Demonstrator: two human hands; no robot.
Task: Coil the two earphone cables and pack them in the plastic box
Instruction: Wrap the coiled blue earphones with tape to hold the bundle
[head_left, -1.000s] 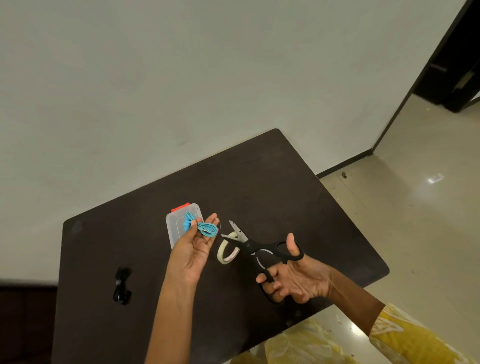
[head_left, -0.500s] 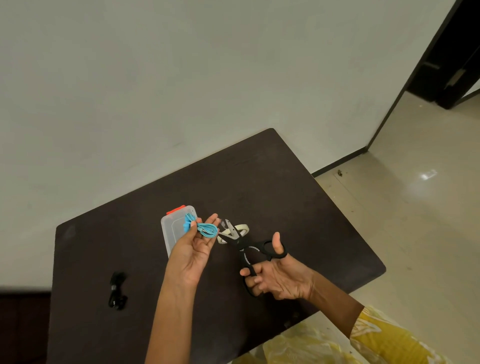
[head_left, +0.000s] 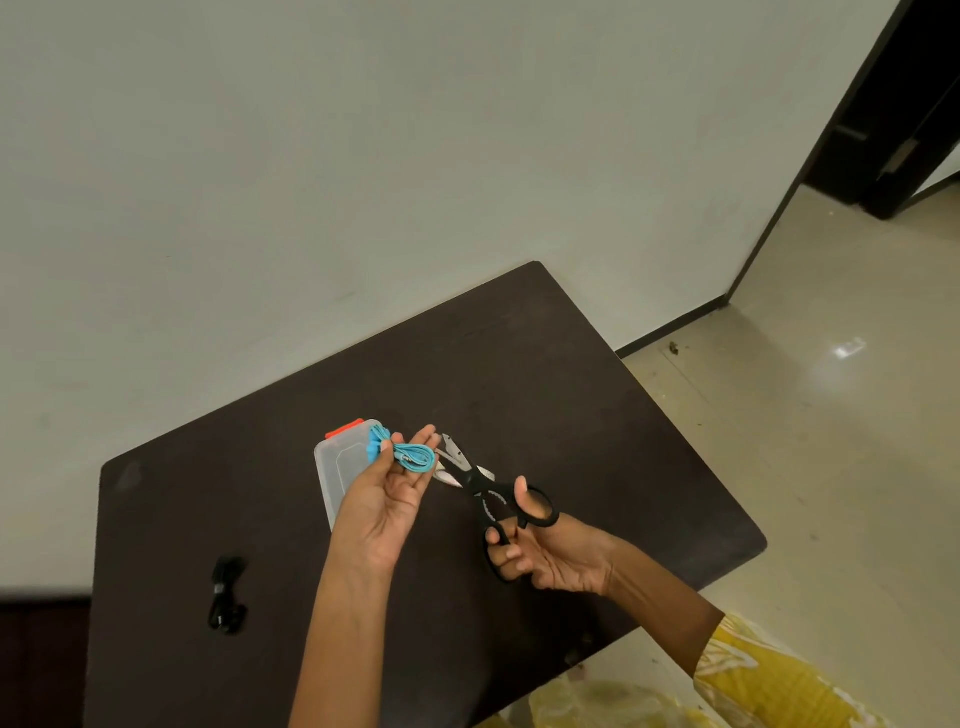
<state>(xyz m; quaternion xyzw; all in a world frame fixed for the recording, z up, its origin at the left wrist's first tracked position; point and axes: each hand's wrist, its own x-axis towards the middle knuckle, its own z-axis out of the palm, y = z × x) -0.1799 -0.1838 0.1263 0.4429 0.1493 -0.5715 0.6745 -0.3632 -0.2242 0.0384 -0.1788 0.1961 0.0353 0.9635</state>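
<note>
My left hand (head_left: 387, 499) pinches a coiled blue earphone cable (head_left: 410, 455) above the table, its earbuds bunched at the left end. My right hand (head_left: 550, 558) grips black scissors (head_left: 493, 501) by the handles, thumb through the upper ring. The metal blades are slightly apart and their tips sit just right of the blue coil. A clear plastic box (head_left: 337, 467) with an orange latch lies on the table behind my left hand, partly hidden by it. A black earphone cable (head_left: 227, 595) lies bundled on the table at the left.
The dark brown table (head_left: 519, 374) stands against a pale wall. A roll of pale tape (head_left: 470, 474) lies mostly hidden under the scissors. Tiled floor and a dark door frame are to the right. A yellow patterned sleeve covers my right forearm.
The scissors have moved left and up toward the blue coil, and their blades now cover most of the tape roll. My left hand has kept the coil in place.
</note>
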